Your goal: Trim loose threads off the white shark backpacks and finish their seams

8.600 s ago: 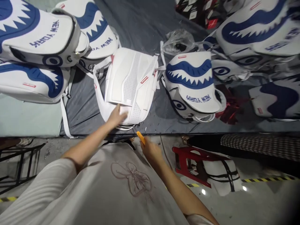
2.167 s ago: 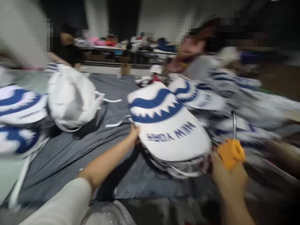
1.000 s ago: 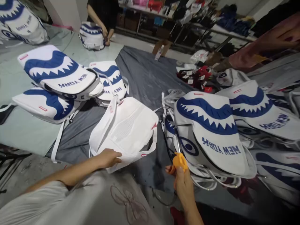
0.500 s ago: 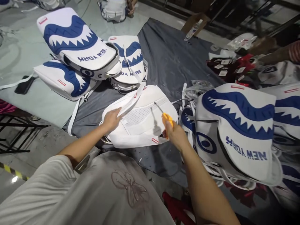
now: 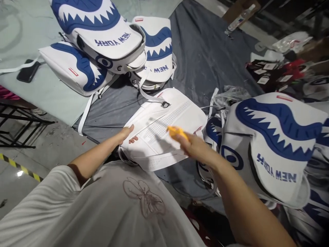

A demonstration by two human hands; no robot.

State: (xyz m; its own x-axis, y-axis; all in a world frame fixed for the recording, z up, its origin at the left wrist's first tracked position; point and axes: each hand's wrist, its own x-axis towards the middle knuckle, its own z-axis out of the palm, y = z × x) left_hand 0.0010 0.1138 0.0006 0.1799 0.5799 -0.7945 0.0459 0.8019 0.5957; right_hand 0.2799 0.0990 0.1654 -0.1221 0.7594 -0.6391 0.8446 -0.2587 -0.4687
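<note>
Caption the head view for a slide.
Left hand gripping a white bag, right hand holding an orange tool over it.

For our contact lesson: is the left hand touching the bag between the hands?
Touching: the head view shows the left hand holding the bag between thumb and fingers.

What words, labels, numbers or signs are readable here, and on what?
"NEW YORK", upside down: upper-left backpack.
"NEW YORK", upside down: right backpack.
"NEW", upside down, rest unclear: upper-middle backpack.
Too small or blurred: red labels, white tags, bottle.
No readable text: held white backpack, orange-handled tool.
</note>
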